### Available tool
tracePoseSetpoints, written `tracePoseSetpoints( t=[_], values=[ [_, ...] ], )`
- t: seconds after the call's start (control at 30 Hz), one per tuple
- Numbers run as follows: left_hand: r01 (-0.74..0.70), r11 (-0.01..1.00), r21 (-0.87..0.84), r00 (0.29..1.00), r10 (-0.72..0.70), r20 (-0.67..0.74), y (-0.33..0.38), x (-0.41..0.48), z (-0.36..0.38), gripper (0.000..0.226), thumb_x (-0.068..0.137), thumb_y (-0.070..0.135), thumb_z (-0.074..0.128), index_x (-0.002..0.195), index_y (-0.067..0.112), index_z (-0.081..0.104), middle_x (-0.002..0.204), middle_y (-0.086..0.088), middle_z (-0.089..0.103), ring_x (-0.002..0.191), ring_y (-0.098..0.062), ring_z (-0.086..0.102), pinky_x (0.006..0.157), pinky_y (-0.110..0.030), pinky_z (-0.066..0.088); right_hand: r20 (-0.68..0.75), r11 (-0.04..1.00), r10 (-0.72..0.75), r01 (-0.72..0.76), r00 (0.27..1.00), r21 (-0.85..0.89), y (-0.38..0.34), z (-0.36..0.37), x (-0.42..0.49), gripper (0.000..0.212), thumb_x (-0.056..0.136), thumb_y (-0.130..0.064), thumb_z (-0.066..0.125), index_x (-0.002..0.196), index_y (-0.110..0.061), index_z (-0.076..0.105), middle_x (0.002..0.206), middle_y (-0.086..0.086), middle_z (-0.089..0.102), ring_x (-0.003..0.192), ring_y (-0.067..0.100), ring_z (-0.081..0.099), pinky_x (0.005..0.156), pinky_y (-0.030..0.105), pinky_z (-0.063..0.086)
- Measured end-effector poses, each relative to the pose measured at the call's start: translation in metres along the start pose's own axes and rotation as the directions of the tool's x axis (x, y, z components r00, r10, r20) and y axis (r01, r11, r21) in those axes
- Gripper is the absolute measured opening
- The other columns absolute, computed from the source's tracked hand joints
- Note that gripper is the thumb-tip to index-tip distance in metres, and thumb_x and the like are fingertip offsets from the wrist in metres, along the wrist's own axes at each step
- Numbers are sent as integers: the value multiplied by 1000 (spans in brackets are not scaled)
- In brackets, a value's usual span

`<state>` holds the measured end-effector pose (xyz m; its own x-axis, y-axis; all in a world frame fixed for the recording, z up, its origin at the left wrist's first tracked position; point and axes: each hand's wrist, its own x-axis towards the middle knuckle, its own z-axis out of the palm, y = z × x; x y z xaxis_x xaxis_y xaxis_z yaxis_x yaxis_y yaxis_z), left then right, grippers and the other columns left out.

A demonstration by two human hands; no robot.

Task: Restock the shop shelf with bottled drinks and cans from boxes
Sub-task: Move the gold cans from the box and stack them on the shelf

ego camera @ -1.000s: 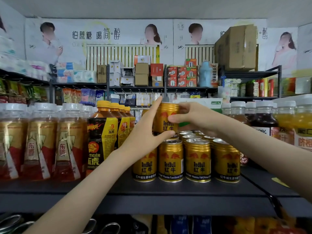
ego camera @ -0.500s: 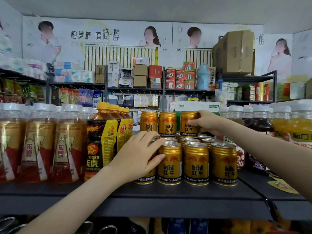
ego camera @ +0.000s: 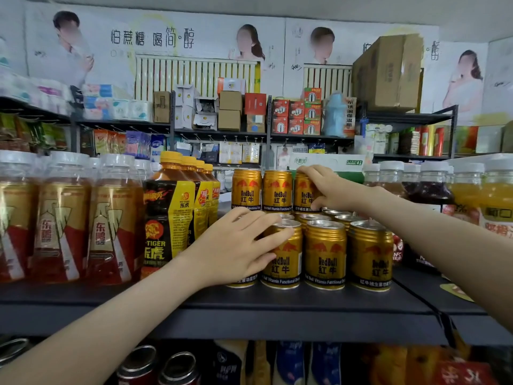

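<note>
On the dark shelf (ego camera: pixel 277 304) gold front cans (ego camera: pixel 324 254) stand in a row at the edge, with more of the same behind them. Three upper cans (ego camera: pixel 277 191) stand upright side by side on the lids of the back ones.

The right hand (ego camera: pixel 330 190) is on the end can (ego camera: pixel 304 194), the rightmost of the three. Its fingers curl over the rim from above and the thumb presses low on the side facing the camera, so it is grasping that can. The can stands straight and touches its neighbour. The right forearm reaches in from the lower right, passing above the lids of the lower cans.

The left hand (ego camera: pixel 238 245) lies lower and nearer, over the left end of the front row. It hides most of the leftmost can. Its nearly straight fingers spread across the lid and upper side of the next can (ego camera: pixel 286 262). It seems to rest there released rather than clasping, though the palm side is hidden. The left forearm comes up from the lower left, crossing the shelf's front edge.

Just left of this hand stand orange-capped Tiger bottles (ego camera: pixel 169 218), and beyond them white-capped bottles (ego camera: pixel 63 218) with red and gold labels.
</note>
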<state>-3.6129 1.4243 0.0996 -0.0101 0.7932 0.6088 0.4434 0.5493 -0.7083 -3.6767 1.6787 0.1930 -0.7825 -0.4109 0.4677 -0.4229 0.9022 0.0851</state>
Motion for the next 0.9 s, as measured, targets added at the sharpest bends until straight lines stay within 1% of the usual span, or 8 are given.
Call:
tracePoseSetpoints(
  t=[0.23,0.4,0.47,0.57,0.67,0.73,0.8,0.9],
  values=[
    [-16,1000,-21,1000,16,11,-1,-1,-1,41,96,38,42,132,17,43,115,-7,61,101,-23,58,82,-37,50,-19,994,47,-49,999,-98,-6,3,-5,90,84,-12,70,150,-17,9,154,5,11,144,24,10,117,41,17],
    [12,998,-60,999,-11,31,2,-2,-4,44,95,39,41,133,19,45,121,-9,60,106,-24,58,90,-38,49,-9,985,98,-98,995,-144,-19,-9,-25,94,88,-19,67,152,-23,-1,161,5,-5,147,22,-7,118,43,8],
    [54,996,-75,998,-51,40,7,-2,-11,44,94,38,41,133,19,47,126,-10,58,111,-26,57,95,-39,45,-75,989,82,-90,994,-116,-32,-17,-38,89,90,-15,62,153,-24,-1,161,3,-1,148,20,-5,118,40,8],
    [184,976,-120,983,-179,48,23,-6,-32,44,91,34,45,131,17,52,127,-11,58,113,-26,56,97,-39,44,-278,998,45,-53,960,-22,-62,-26,-66,74,94,-15,56,152,-17,11,158,5,15,146,20,9,116,32,12],
    [384,898,-213,922,-387,31,53,-26,-59,42,90,29,47,126,11,58,124,-11,59,114,-26,56,93,-38,47,-474,993,-14,68,881,95,-111,-21,-109,57,95,-14,53,146,-10,28,147,9,35,137,19,25,107,17,15],
    [497,826,-267,863,-503,52,81,-51,-78,41,91,27,49,126,9,58,123,-9,59,115,-24,55,93,-35,47,-536,968,-84,197,840,156,-150,-3,-145,49,95,-13,53,140,-7,37,139,10,43,130,18,34,101,9,17],
    [591,756,-281,802,-589,103,115,-85,-98,39,92,27,49,126,8,57,122,-8,59,114,-22,55,93,-33,47,-498,924,-168,311,851,221,-187,28,-180,45,94,-13,54,137,-6,42,134,10,48,126,17,37,100,8,18],
    [741,633,-223,671,-697,251,172,-152,-126,40,92,28,48,126,7,56,121,-10,59,110,-24,57,90,-33,49,-328,858,-245,362,912,365,-241,89,-228,47,95,-17,55,139,-9,42,137,6,48,130,14,34,106,7,14]
  ],
)
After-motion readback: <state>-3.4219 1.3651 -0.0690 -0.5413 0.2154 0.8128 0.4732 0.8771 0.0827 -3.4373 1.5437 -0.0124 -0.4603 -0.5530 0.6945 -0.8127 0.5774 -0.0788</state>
